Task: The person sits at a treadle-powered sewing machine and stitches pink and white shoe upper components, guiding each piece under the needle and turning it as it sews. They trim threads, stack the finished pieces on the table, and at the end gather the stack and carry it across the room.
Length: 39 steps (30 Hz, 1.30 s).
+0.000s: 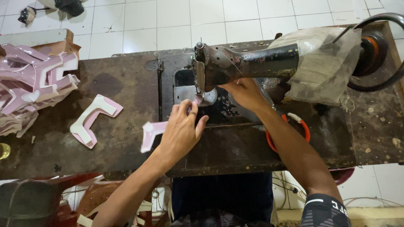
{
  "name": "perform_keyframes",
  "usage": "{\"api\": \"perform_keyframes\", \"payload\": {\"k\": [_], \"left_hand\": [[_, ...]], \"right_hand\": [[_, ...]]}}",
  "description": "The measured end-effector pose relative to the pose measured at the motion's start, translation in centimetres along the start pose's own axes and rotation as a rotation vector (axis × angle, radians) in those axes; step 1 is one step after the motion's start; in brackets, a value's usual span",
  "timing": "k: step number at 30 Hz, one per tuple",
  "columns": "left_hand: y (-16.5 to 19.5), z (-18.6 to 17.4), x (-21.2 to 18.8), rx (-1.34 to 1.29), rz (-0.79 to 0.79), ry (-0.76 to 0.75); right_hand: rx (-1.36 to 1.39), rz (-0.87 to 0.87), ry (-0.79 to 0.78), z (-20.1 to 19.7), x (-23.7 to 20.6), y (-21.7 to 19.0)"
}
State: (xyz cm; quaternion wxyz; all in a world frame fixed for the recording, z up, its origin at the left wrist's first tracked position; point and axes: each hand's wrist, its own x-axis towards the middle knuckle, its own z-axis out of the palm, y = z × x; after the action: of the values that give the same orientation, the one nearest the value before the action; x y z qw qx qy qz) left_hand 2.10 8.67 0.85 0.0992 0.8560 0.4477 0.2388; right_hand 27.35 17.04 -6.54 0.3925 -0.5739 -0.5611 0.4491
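pink-and-white cut piece [152, 132] lies flat on the worktop [118, 143], its far end fed under the presser foot of the old black sewing machine [248, 63]. your left hand [181, 132] presses down on it, fingers spread and flat, pinning rather than gripping. your right hand [244, 94] sits just behind the needle, beneath the machine arm; its fingers are half hidden, so whether it pinches the piece or only steadies it cannot be told.

to stitch well here, judging by the set-up: keep the left palm light so the piece can slide, steer from the near end, keep fingertips clear of the needle, and let the right hand draw the work evenly.

surface: dark, stained, worn wood. a second pink-and-white piece [93, 122] lies to the left, well apart; a stack of like pieces [33, 84] at the far left edge. an orange ring [303, 130] lies near the right forearm. plastic sheet [324, 67] wraps the machine's right end. white tiled floor [210, 21] beyond.
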Motion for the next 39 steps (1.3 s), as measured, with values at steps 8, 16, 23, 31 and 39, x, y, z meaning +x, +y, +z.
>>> {"api": "perform_keyframes", "payload": {"k": [8, 16, 23, 31, 39], "left_hand": [[0.3, -0.4, -0.9, -0.127, 0.042, -0.025], [-0.5, -0.7, -1.3, -0.2, 0.067, -0.076], [-0.5, -0.2, -1.2, -0.174, 0.057, -0.021], [-1.3, 0.4, 0.0, -0.114, 0.067, 0.01], [-2.6, 0.5, 1.8, -0.188, 0.093, 0.07]], "right_hand": [[-0.14, 0.015, 0.035, -0.4, -0.5, -1.3], [-0.558, -0.466, -0.19, -0.2, -3.8, -5.9], [-0.747, -0.728, -0.139, 1.2, -6.3, -6.9], [-0.749, -0.751, -0.125, 1.2, -6.2, -6.7], [-0.743, -0.742, -0.135, 1.1, -6.1, -6.5]]}}
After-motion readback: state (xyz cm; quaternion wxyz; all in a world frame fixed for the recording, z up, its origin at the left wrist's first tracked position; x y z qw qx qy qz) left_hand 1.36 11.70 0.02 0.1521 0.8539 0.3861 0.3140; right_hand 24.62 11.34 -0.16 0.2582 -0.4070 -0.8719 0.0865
